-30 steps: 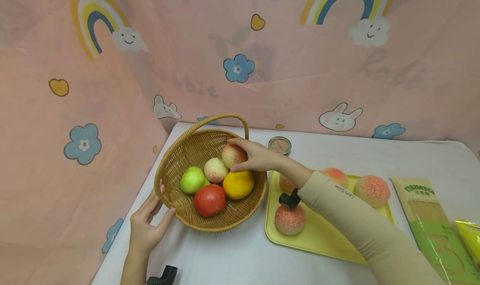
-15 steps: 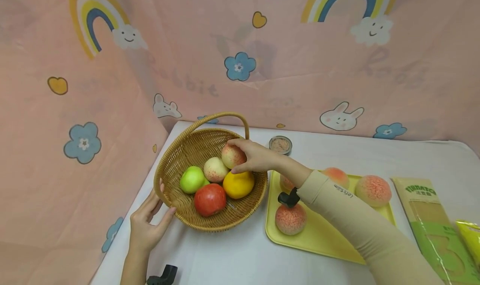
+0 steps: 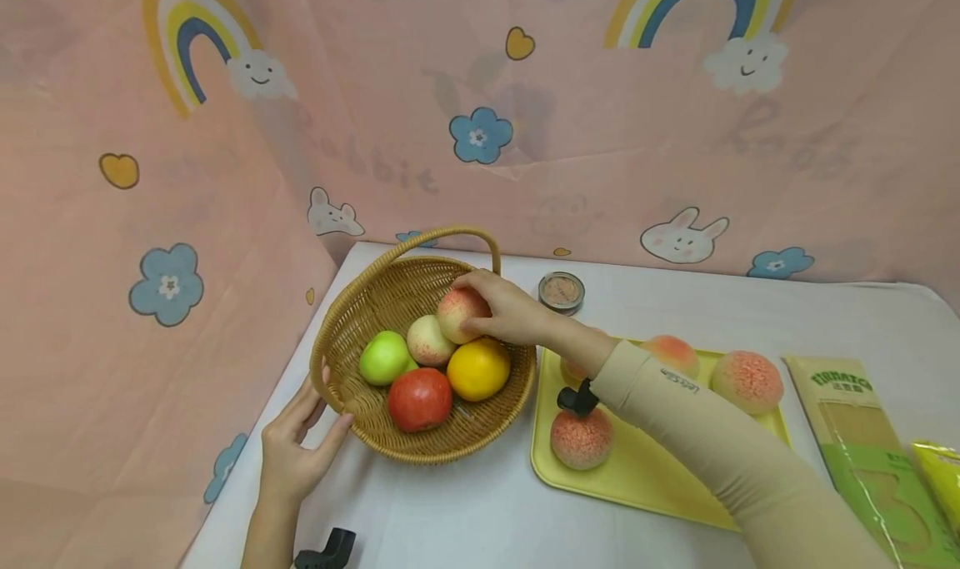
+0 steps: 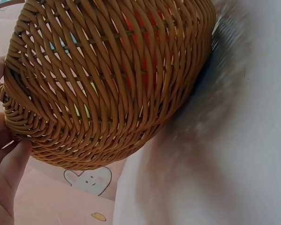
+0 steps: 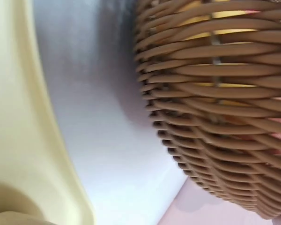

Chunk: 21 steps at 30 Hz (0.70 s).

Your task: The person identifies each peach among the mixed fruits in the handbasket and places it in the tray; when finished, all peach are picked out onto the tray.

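My right hand (image 3: pixel 513 311) holds a pink-and-cream peach (image 3: pixel 457 313) by its right side, thumb in front, inside a wicker basket (image 3: pixel 435 459). That peach sits against a paler peach (image 3: pixel 429 341) and close above a yellow-orange fruit (image 3: pixel 478 370). A green apple (image 3: pixel 384 357) and a round red fruit (image 3: pixel 420 400) lie to the left and front in the basket. At the basket's left rim, by the handle's foot, my left hand (image 3: pixel 292 452) grips with thumb and fingers. The left wrist view shows the thumb against the woven wall (image 4: pixel 103 89).
Right of the basket, a yellow tray (image 3: pixel 630 469) carries several peaches, one (image 3: pixel 582 437) at its near left corner. Behind stands a small round tin (image 3: pixel 561 291). Green-and-tan packaging (image 3: pixel 862 436) and a yellow packet (image 3: pixel 937 473) lie at the far right. Patterned pink cloth hangs behind the table.
My right hand has shifted slightly left with the peach, which now shows more pink and sits nearer the paler peach. My left hand stays at the basket rim.
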### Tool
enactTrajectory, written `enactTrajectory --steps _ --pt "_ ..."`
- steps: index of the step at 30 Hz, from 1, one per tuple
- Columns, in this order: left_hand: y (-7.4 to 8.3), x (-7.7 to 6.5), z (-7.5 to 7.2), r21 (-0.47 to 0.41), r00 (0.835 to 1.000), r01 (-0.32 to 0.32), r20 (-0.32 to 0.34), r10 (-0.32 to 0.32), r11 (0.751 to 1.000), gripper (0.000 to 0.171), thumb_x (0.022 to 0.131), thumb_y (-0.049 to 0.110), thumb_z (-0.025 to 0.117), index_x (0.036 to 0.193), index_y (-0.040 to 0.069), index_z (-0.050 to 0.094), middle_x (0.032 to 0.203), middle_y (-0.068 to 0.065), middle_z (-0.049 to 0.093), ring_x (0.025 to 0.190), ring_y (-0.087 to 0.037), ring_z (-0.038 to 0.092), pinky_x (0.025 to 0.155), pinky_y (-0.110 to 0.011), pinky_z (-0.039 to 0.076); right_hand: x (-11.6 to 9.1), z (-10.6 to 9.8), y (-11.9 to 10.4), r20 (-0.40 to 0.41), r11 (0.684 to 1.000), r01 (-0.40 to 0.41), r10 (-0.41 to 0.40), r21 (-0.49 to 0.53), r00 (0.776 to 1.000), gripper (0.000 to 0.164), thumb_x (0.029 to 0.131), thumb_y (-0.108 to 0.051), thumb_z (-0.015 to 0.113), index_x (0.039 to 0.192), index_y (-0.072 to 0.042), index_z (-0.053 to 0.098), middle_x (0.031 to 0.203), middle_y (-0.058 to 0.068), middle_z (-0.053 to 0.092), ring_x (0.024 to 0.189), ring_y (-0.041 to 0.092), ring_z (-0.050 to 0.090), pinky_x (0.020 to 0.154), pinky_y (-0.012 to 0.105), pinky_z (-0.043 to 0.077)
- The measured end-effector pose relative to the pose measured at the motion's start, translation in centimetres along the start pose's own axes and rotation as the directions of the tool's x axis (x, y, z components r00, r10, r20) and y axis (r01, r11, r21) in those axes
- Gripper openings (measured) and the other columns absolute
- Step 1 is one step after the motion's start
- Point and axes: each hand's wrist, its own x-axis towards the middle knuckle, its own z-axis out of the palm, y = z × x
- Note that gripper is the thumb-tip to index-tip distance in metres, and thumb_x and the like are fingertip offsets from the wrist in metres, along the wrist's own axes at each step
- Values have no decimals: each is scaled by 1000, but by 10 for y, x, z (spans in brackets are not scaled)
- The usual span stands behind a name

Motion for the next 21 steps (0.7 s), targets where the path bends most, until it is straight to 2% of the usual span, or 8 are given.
enactTrajectory --steps 7,11,17,21 --pt "2 1 -2 8 1000 9 5 -9 1000 72 59 -23 71 128 -13 51 131 -38 46 125 -12 51 92 -17 49 1 1 -4 7 999 -27 27 -42 1000 61 85 -22 70 136 3 47 146 22 36 135 36 36 116 47 34" --pt "2 1 -1 13 1000 -1 1 1 1000 70 60 -21 72 126 -15 51 131 -36 47 124 -13 52 91 -18 49 3 3 -4 24 1000 -17 17 -20 1000 56 84 -23 71 132 -2 52 144 21 38 132 35 40 114 46 37" --pt "0 0 -1 5 1000 -8 3 8 1000 70 61 -20 73 127 -14 51 136 -26 49 124 -14 53 92 -19 50 2 4 -5 32 1000 -12 11 13 999 56 83 -23 73 130 -5 50 134 17 47 122 28 49 108 42 43" --pt "-1 -1 -1 11 1000 -8 0 8 1000 70 61 -20 74 127 -12 52 138 -17 49 124 -15 53 92 -19 50 3 5 -5 38 999 -43 43 -7 998 67 80 -25 75 135 -2 45 136 17 47 123 28 49 110 41 42"
